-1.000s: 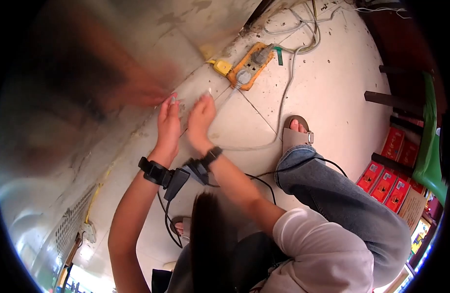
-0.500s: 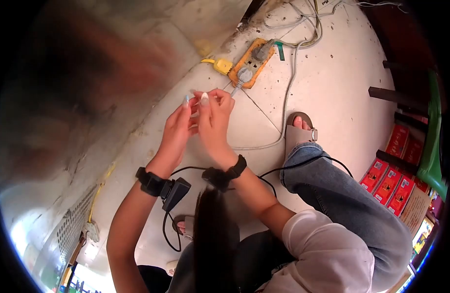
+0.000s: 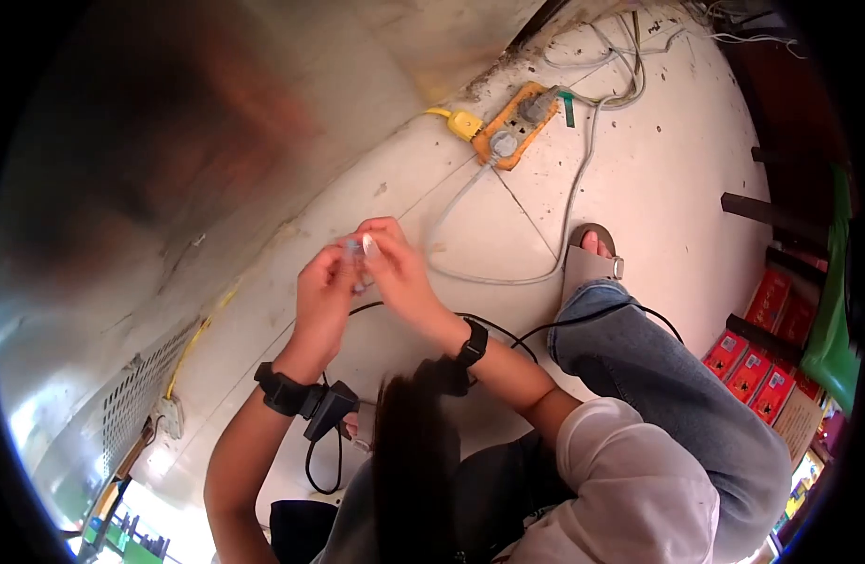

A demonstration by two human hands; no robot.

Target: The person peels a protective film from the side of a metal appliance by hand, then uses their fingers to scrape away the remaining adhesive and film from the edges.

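Observation:
My left hand [image 3: 321,299] and my right hand [image 3: 399,273] meet above the floor, thumbs and fingertips drawn together. Both sets of fingers are curled closed, and slightly blurred. Whatever may lie between the fingertips is too small and hidden to name. Each wrist wears a black strap with a module, the left wrist module [image 3: 331,410] trailing a black cable. Beyond the hands on the floor lies an orange power strip [image 3: 515,126]. A grey plug [image 3: 503,144], another grey plug [image 3: 534,110] and a yellow plug [image 3: 465,124] are at it, apart from my hands.
Grey cord [image 3: 575,202] loops across the tiled floor. A shiny metal panel [image 3: 357,75] rises along the left. My sandalled foot [image 3: 592,249] stands at the right. Red boxes [image 3: 747,371] and green plastic [image 3: 832,310] are at the right edge, beside dark wooden legs [image 3: 761,211].
Both hands have come down and slightly left, nearer my body and further from the power strip. Their fingers have drawn closer together. The view has shifted slightly.

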